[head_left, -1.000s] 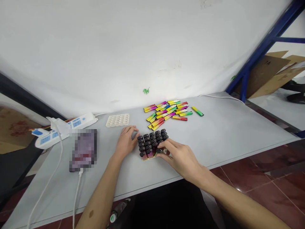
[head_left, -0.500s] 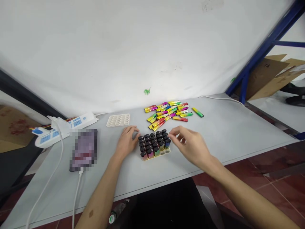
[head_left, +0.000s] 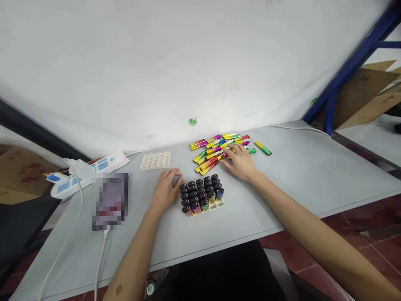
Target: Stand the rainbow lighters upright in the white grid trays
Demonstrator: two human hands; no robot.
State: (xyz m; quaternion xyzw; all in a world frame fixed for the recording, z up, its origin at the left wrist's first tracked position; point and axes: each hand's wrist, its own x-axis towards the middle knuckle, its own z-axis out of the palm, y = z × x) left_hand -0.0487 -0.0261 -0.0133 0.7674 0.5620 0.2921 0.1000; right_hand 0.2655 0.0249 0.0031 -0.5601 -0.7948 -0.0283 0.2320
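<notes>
A small pale rack (head_left: pixel 214 206) holds several upright black-capped pieces (head_left: pixel 201 190) with coloured translucent bodies, lighter-like in shape. Two holes at its front right corner hold nothing. My left hand (head_left: pixel 166 186) rests on the table at the rack's left side, thumb apart from the fingers and close to the capped pieces; whether it touches them I cannot tell. Beyond the rack lies a loose pile of shiny metallic strips (head_left: pixel 208 164) in yellow, red, purple and green. My right hand (head_left: pixel 239 162) reaches over the pile's right part, fingers spread, covering some strips. Nothing shows gripped in it.
A second white tray with holes (head_left: pixel 156 161) lies at the back left. Left of it are a power strip (head_left: pixel 108 164) with cables and a blurred phone (head_left: pixel 112 196) on a white cord. One green-yellow strip (head_left: pixel 263 148) lies apart at the right. A wall stands behind the table.
My right hand has moved from the rack's right side away from me, onto the pile of strips, and its fingers have spread. My left hand has stayed beside the rack.
</notes>
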